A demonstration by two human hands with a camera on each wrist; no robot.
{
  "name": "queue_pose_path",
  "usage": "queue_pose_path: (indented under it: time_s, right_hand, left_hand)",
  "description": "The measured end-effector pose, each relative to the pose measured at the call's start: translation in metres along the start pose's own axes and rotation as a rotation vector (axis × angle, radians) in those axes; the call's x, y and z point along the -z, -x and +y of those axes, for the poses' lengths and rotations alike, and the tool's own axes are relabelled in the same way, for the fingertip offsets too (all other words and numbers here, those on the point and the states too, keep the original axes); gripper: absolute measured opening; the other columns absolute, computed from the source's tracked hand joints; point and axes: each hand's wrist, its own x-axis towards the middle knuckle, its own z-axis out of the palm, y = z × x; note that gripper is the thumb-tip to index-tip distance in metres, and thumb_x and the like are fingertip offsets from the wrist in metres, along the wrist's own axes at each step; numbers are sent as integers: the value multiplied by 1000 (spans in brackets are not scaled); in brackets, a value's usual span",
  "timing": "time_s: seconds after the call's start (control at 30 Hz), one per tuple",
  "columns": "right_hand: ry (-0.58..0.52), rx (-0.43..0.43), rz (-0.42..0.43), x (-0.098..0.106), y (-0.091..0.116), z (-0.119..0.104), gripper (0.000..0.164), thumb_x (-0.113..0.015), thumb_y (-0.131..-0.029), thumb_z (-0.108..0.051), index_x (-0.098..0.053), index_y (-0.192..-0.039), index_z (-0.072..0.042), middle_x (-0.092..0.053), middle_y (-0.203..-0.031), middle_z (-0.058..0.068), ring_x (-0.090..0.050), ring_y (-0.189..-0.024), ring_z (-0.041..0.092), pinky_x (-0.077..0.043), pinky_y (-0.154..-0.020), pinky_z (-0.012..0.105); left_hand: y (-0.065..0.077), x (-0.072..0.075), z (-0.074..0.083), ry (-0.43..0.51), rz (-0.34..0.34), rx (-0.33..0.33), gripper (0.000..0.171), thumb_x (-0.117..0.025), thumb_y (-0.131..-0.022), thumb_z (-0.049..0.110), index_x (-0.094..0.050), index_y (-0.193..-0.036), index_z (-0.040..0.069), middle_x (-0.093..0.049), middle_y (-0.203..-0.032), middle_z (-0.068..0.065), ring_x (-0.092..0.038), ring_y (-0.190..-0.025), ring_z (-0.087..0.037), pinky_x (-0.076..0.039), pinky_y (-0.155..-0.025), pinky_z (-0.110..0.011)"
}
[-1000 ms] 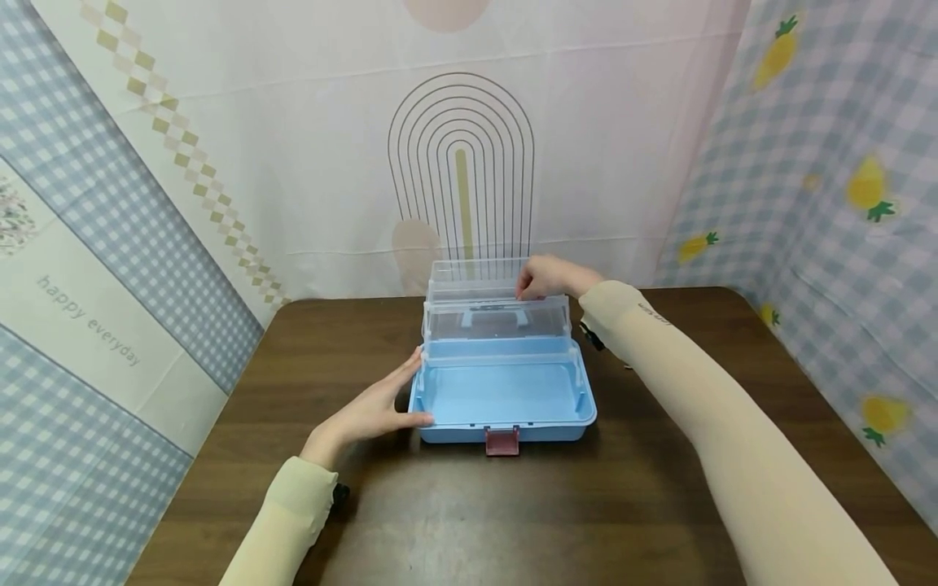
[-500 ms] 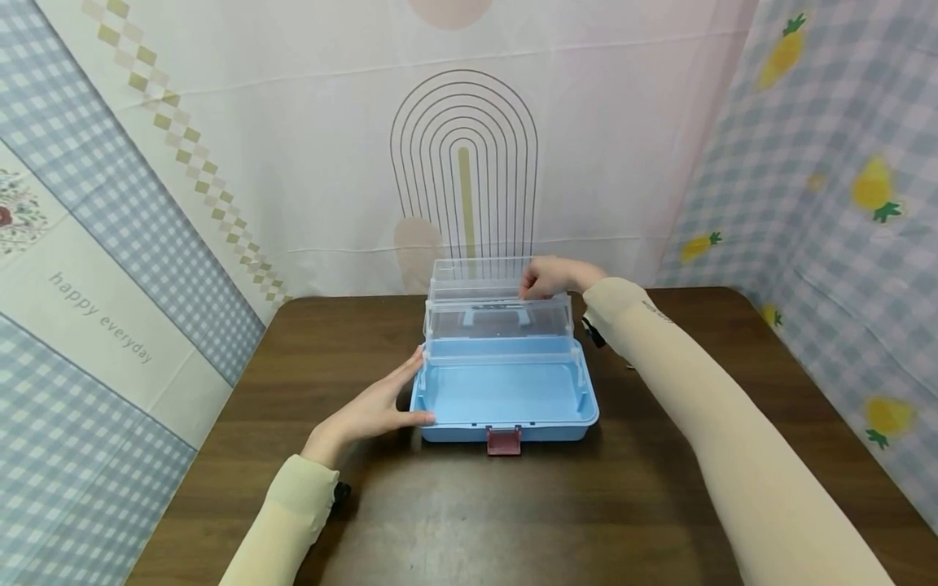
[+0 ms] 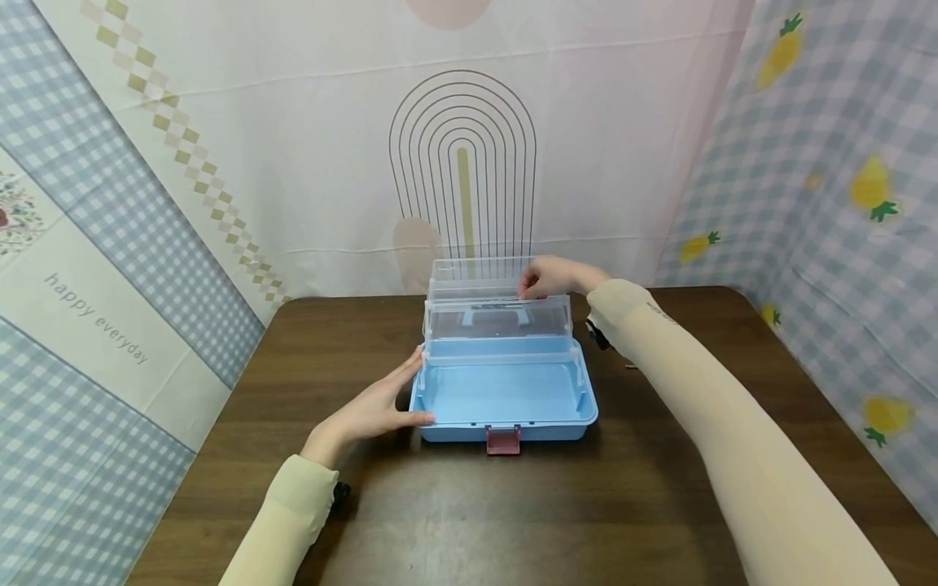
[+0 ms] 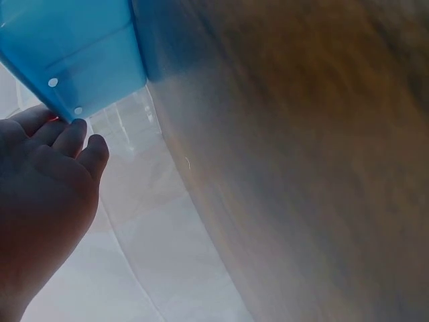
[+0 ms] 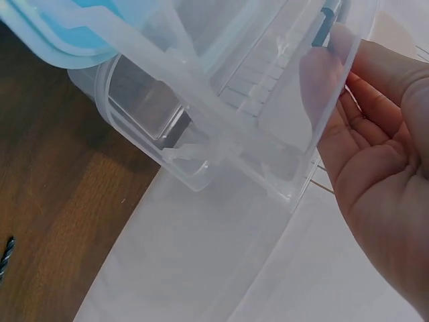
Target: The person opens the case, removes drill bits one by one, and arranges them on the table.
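A light-blue storage box point(image 3: 506, 391) with clear plastic upper parts point(image 3: 476, 325) stands unfolded on the table, a dark pink latch point(image 3: 502, 441) at its front. My left hand point(image 3: 370, 407) holds its left end, thumb on the front corner of the rim and fingers along the side. In the left wrist view, those fingertips touch the blue wall point(image 4: 87, 54). At the upper back, my right hand point(image 3: 548, 277) pinches the top edge of a clear panel. The right wrist view shows the thumb seen through the clear plastic point(image 5: 261, 134), fingers on the other side.
The brown wooden table point(image 3: 469, 521) carries the box near its back edge. A white printed cloth point(image 3: 330, 163) hangs behind, with checked cloths at both sides. A small dark twisted item point(image 5: 7, 255) lies on the table at the right.
Both hands keep their places on the box. The right wrist shifts very slightly to the right; the box and its clear parts look unchanged.
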Motion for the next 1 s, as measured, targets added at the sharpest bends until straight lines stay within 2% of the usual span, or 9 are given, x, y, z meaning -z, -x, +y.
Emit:
queue_pose_path:
  time_s: [0.17,0.43,0.6,0.73,0.9,1.0]
  right_hand:
    - [-6,2,12,-2,0,2,15,-62,-100,-6,-72,-108,2,-71,-97,12,-62,-83,24,-51,-77,36]
    - [-6,-30,38,1,2,-2,15,-59,-102,-9,-71,-105,0,-68,-92,14,-60,-80,24,-50,-75,35]
    - [-21,-37,52,4,2,-3,17,-58,-102,-9,-71,-110,1,-67,-92,13,-60,-81,25,-49,-74,36]
    - [-5,-26,69,8,3,-1,20,-58,-103,-9,-70,-113,3,-68,-93,15,-61,-82,26,-50,-75,36]
    - [-25,-29,94,17,5,-4,22,-57,-103,-10,-69,-115,5,-68,-95,18,-65,-94,36,-52,-85,45]
    - [-36,-30,113,23,6,-7,21,-57,-103,-9,-69,-114,4,-68,-96,15,-65,-96,35,-52,-90,49]
  left_hand:
    - [-1,0,0,-4,-5,1,109,-73,-84,62,-7,-163,27,1,-169,10,-14,-152,-18,-24,-118,-51]
    - [0,1,1,-4,-6,1,108,-72,-85,62,-6,-163,28,1,-169,11,-13,-152,-17,-24,-118,-51]
    - [2,1,1,8,-10,19,108,-72,-84,62,-6,-163,29,3,-168,15,-13,-152,-18,-24,-118,-52]
    - [2,2,1,6,-5,13,108,-72,-84,63,-7,-163,28,2,-168,13,-14,-152,-19,-25,-118,-53]
    - [1,3,2,0,-8,3,109,-72,-84,64,-8,-164,25,1,-169,10,-14,-152,-18,-24,-118,-51]
    - [0,3,2,-3,-9,1,109,-72,-84,63,-9,-164,24,0,-169,10,-13,-152,-18,-24,-118,-51]
